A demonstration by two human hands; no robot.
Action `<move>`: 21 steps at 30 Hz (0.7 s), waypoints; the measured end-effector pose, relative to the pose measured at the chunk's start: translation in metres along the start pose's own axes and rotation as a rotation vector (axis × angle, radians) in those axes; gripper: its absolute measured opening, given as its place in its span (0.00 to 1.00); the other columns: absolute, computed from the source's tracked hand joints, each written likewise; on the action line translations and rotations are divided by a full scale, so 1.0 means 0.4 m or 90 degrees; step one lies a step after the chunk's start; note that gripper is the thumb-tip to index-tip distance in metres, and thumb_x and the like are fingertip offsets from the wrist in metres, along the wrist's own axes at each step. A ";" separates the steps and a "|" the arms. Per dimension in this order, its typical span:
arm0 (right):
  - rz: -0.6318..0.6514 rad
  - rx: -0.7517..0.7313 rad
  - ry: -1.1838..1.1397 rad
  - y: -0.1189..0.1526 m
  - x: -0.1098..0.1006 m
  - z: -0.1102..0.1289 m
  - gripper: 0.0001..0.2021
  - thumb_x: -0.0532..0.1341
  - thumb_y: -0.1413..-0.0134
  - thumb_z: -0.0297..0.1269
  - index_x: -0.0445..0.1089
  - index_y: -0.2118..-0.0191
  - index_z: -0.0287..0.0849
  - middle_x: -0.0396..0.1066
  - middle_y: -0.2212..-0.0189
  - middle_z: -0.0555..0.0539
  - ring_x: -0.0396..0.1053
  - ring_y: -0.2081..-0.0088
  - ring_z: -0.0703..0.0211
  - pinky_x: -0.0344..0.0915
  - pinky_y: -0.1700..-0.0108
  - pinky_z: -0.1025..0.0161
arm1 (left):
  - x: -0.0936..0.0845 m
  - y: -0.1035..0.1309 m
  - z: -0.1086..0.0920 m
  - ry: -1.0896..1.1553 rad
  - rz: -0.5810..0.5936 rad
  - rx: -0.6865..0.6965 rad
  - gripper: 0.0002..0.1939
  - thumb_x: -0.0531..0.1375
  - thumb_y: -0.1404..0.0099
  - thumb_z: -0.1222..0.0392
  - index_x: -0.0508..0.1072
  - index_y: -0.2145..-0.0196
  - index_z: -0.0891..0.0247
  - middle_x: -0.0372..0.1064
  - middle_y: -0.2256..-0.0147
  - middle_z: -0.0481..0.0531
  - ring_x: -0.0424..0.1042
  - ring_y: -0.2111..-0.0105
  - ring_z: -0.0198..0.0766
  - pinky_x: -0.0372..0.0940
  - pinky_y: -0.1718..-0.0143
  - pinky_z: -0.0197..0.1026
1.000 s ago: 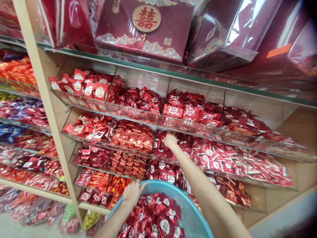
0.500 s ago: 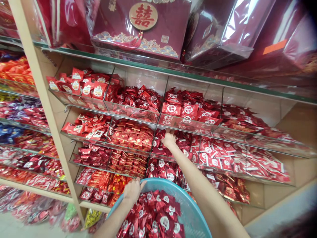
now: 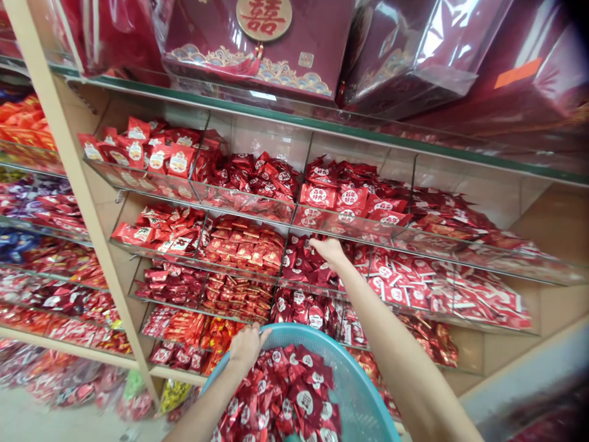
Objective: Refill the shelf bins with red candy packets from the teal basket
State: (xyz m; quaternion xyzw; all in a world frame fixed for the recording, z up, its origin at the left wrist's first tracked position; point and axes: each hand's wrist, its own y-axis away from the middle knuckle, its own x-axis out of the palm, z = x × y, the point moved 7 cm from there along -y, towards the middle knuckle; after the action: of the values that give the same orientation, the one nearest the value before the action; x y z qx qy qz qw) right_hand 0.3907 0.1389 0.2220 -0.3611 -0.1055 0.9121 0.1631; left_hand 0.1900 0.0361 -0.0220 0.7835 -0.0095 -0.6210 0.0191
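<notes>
A light-blue plastic basket (image 3: pixel 363 383) is in front of me at the bottom, holding many dark red wrapped packets (image 3: pixel 297 393) with white round labels. My left hand (image 3: pixel 246 347) is closed over the basket's far left rim. My right hand (image 3: pixel 328 250) reaches into a shelf compartment of similar dark red packets (image 3: pixel 298 261), under the glass ledge of the shelf above. Its thumb side stretches out to the left over these packets. The other fingers are mostly hidden, and nothing shows in the hand.
Glass-fronted shelves (image 3: pixel 350 224) hold red packets in divided compartments. Large maroon gift boxes (image 3: pixel 257 55) in clear wrap stand on the glass shelf overhead. A wooden upright (image 3: pixel 76 184) separates another packet rack at left. Bagged goods (image 3: pixel 78 383) lie on the floor.
My right hand has shifted slightly to the right within the same compartment, with its thumb side now pointing left. My left hand stays on the rim. The view has tilted slightly.
</notes>
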 end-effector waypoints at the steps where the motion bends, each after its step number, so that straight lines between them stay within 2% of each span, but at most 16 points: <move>1: 0.004 0.002 -0.037 0.011 -0.013 -0.003 0.16 0.57 0.60 0.41 0.65 0.65 0.36 0.66 0.75 0.51 0.64 0.71 0.61 0.61 0.69 0.67 | 0.000 -0.001 0.000 -0.006 -0.001 0.001 0.29 0.38 0.37 0.43 0.66 0.56 0.66 0.69 0.63 0.63 0.70 0.62 0.46 0.63 0.64 0.44; 3: 0.014 0.027 -0.131 0.051 -0.041 -0.010 0.17 0.58 0.61 0.41 0.64 0.63 0.36 0.65 0.74 0.51 0.64 0.72 0.63 0.61 0.70 0.67 | -0.001 -0.003 0.000 -0.019 -0.001 0.002 0.29 0.38 0.37 0.43 0.66 0.56 0.66 0.69 0.63 0.63 0.70 0.63 0.46 0.63 0.64 0.44; 5: 0.043 0.068 -0.258 0.115 -0.066 -0.018 0.23 0.60 0.64 0.39 0.60 0.57 0.39 0.66 0.71 0.52 0.64 0.71 0.64 0.62 0.69 0.67 | -0.001 -0.005 -0.001 -0.031 -0.002 0.009 0.29 0.38 0.37 0.42 0.65 0.56 0.65 0.69 0.63 0.62 0.70 0.63 0.47 0.64 0.66 0.44; 8: 0.151 0.107 -0.380 0.245 -0.087 -0.027 0.31 0.62 0.64 0.36 0.53 0.50 0.47 0.66 0.65 0.52 0.65 0.67 0.64 0.62 0.63 0.65 | -0.001 -0.007 -0.002 -0.036 -0.001 0.020 0.28 0.38 0.38 0.42 0.65 0.56 0.64 0.70 0.64 0.61 0.70 0.63 0.47 0.64 0.66 0.44; 11: 0.260 0.100 -0.301 0.377 -0.085 -0.076 0.31 0.61 0.63 0.35 0.53 0.49 0.47 0.64 0.60 0.50 0.64 0.61 0.62 0.60 0.56 0.62 | 0.000 -0.008 -0.003 -0.033 0.006 0.019 0.29 0.38 0.38 0.41 0.65 0.57 0.64 0.70 0.64 0.61 0.70 0.63 0.46 0.63 0.65 0.44; 15: 0.364 0.116 -0.145 0.524 -0.022 -0.237 0.31 0.57 0.60 0.33 0.48 0.47 0.43 0.64 0.57 0.46 0.65 0.60 0.58 0.61 0.55 0.59 | -0.003 -0.007 -0.006 -0.032 0.011 0.024 0.29 0.37 0.38 0.41 0.65 0.57 0.64 0.70 0.63 0.61 0.70 0.63 0.47 0.63 0.65 0.45; 16: 0.369 0.104 -0.088 0.551 -0.006 -0.279 0.31 0.57 0.61 0.31 0.48 0.47 0.42 0.64 0.57 0.45 0.64 0.58 0.57 0.59 0.54 0.58 | -0.002 -0.007 -0.007 -0.033 0.014 0.025 0.29 0.37 0.38 0.41 0.65 0.57 0.64 0.70 0.63 0.61 0.70 0.63 0.47 0.63 0.65 0.45; 19: 0.401 0.058 0.063 0.617 0.041 -0.372 0.34 0.56 0.64 0.29 0.48 0.46 0.41 0.59 0.50 0.42 0.57 0.48 0.53 0.52 0.47 0.56 | -0.002 -0.007 -0.007 -0.038 0.006 0.026 0.29 0.37 0.38 0.41 0.65 0.58 0.65 0.70 0.64 0.61 0.70 0.64 0.48 0.63 0.66 0.45; 21: 0.458 0.039 0.150 0.654 0.066 -0.403 0.37 0.56 0.65 0.28 0.45 0.43 0.41 0.54 0.46 0.41 0.50 0.43 0.50 0.48 0.44 0.55 | -0.002 -0.008 -0.008 -0.040 -0.007 0.031 0.30 0.37 0.38 0.40 0.65 0.58 0.64 0.70 0.65 0.61 0.71 0.65 0.48 0.64 0.67 0.45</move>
State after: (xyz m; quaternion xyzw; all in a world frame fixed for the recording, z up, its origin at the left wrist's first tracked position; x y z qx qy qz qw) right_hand 0.4266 -0.0809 0.0087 -0.4723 0.0746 0.8661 -0.1456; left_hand 0.1929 0.0393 -0.0207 0.7637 -0.0209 -0.6452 -0.0039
